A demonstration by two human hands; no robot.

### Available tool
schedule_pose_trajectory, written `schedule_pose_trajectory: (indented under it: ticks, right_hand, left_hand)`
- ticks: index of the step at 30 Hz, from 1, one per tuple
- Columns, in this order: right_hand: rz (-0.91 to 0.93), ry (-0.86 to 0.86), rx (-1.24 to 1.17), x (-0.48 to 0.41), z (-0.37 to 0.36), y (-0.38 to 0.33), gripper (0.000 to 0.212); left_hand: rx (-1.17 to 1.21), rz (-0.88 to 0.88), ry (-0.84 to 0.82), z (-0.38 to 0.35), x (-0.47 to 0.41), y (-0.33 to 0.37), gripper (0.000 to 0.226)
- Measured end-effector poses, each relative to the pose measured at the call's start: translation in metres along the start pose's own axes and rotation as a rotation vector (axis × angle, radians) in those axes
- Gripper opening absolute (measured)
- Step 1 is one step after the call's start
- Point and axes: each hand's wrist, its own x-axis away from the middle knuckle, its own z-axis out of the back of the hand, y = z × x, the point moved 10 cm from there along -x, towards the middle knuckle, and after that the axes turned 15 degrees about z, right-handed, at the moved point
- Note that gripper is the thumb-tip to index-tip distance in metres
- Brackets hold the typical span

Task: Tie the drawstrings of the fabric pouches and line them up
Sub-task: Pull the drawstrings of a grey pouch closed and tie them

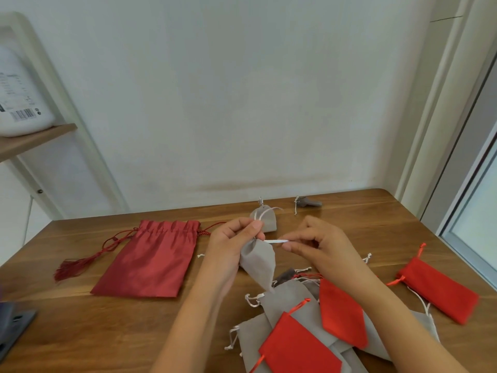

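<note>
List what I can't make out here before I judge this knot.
Head view:
- Neck of the grey pouch: covered by the left hand, so I cannot tell whether it is knotted.
- End of the white drawstring: hidden under the right hand.
- Rest of the pouch pile: cut off by the bottom edge and covered by both forearms; count unclear.
- Tie on the far dark grey pouch: too small.

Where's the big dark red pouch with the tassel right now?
In the head view, the dark red pouch lies flat on the wooden table, left of the left hand.

Grey pouch (pixel 258 262) held aloft — white drawstring (pixel 275 241) taut
</note>
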Motion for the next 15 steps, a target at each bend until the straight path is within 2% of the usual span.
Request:
schedule_pose_trajectory:
  ticks: [4,6,11,15]
  right_hand:
    - [0.069,0.027,-0.044,-0.003,0.010,-0.011,0.018]
    - [0.095,0.030,-0.058,-0.003,0.007,-0.015,0.015]
    - [0.168,0.144,0.116,-0.001,0.011,-0.026,0.023]
    - [0.197,0.126,0.138,-0.001,0.004,-0.029,0.021]
  left_hand:
    - [-0.165,0.023,0.005,-0.001,0.000,-0.001,0.018]
    - [-0.290,0.007,0.003,-0.006,0.000,-0.001,0.026]
    - [-0.451,-0.008,-0.013,-0.012,-0.001,-0.003,0.034]
    - [-0.558,-0.023,-0.117,-0.022,0.003,-0.005,0.030]
